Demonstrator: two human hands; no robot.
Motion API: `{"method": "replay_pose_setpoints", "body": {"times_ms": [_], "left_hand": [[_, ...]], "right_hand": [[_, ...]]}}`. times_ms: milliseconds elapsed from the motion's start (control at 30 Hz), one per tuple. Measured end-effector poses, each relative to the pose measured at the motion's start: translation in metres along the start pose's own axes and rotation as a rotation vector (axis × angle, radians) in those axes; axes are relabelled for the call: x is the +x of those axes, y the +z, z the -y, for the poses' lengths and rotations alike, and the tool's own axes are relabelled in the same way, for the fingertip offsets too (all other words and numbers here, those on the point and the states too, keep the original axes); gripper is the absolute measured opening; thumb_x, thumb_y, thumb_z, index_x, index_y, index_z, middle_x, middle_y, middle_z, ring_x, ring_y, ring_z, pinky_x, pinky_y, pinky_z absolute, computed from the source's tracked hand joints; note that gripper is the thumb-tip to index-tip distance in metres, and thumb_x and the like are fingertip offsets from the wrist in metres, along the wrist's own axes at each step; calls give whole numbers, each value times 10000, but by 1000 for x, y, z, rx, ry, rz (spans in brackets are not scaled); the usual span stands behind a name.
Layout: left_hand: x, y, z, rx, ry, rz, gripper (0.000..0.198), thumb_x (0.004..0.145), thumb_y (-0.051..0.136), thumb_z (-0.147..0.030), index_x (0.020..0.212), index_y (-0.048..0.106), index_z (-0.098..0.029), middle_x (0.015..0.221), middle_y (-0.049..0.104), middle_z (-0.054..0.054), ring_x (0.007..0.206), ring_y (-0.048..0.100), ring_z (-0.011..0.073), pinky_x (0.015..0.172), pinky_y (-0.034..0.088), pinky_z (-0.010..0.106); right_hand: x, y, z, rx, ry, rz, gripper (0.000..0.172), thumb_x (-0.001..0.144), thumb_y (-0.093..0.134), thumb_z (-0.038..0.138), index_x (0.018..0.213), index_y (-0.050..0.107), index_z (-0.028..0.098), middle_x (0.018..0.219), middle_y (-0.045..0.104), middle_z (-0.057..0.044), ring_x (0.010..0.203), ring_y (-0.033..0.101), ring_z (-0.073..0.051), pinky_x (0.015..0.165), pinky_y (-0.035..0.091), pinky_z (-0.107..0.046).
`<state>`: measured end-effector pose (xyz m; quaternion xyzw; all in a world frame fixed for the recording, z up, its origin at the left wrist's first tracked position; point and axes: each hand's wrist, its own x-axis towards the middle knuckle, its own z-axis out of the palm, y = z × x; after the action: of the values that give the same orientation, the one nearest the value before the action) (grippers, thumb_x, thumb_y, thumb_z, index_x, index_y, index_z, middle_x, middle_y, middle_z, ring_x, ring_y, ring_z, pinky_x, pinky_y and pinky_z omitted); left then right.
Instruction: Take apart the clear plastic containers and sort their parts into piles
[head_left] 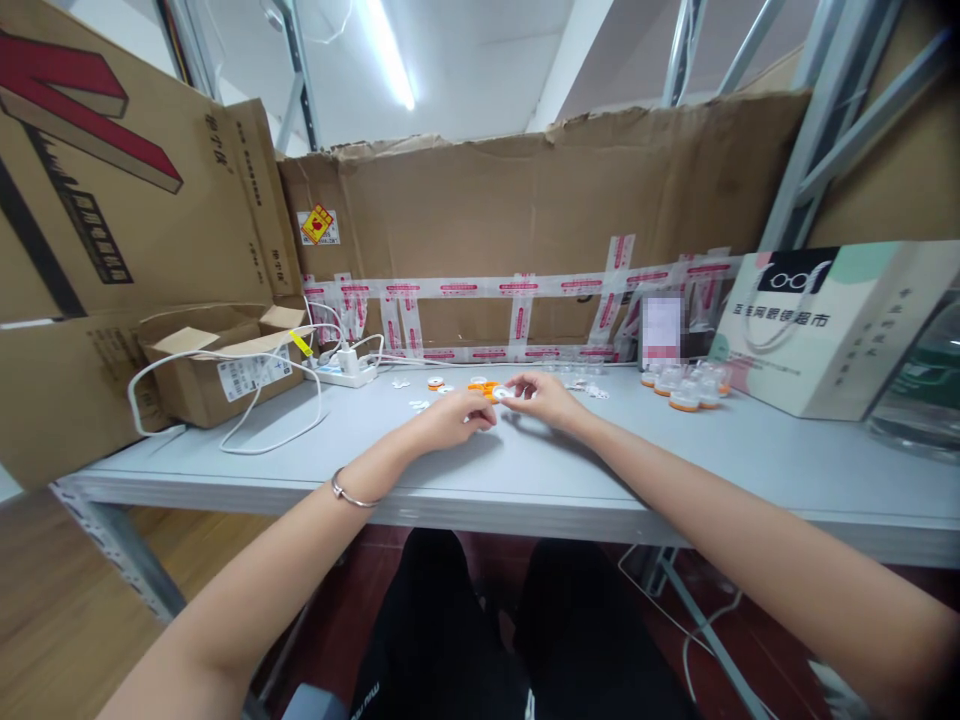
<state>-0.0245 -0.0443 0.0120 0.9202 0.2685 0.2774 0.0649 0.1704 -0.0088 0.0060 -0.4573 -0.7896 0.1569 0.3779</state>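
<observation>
My right hand [546,398] pinches a small round white disc [502,393] by its edge, between thumb and fingers, low over the grey table. Right beside it is my left hand [450,420], its fingers curled inward; what they hold, if anything, is hidden. Small orange round parts [480,386] sit just behind the fingertips of both hands. Left of these stands an orange-and-white round piece [435,384]. Small white pieces [418,405] lie flat near the left hand, and more white pieces [592,391] are scattered behind the right hand.
Clear plastic containers with orange bases [686,388] cluster at the right, before a paper bag [810,340]. An opened cardboard box [202,375] stands left, with white cables and a power strip [349,373]. A taped cardboard sheet [487,220] backs the table [570,470].
</observation>
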Motion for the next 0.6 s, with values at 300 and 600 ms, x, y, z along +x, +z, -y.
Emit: {"method": "replay_pose_setpoints", "body": {"times_ms": [300,600], "left_hand": [[-5,-86,77,303,-468,-275,190,743,490,-105,871,624,-147,846,641,33,788,584,149,733,448,240],[-48,-90,156,343,-791,-71,227,857,502,-286,988,550,-106,926,590,51,788,580,137,701,502,320]], "right_hand": [[36,35,34,-382,-203,16,279,717,585,352,942,605,188,942,571,-56,873,507,-182,768,371,-284],[89,84,50,-552,-23,28,279,661,629,402,807,654,166,999,570,-142,987,443,-309,811,320,-417]]}}
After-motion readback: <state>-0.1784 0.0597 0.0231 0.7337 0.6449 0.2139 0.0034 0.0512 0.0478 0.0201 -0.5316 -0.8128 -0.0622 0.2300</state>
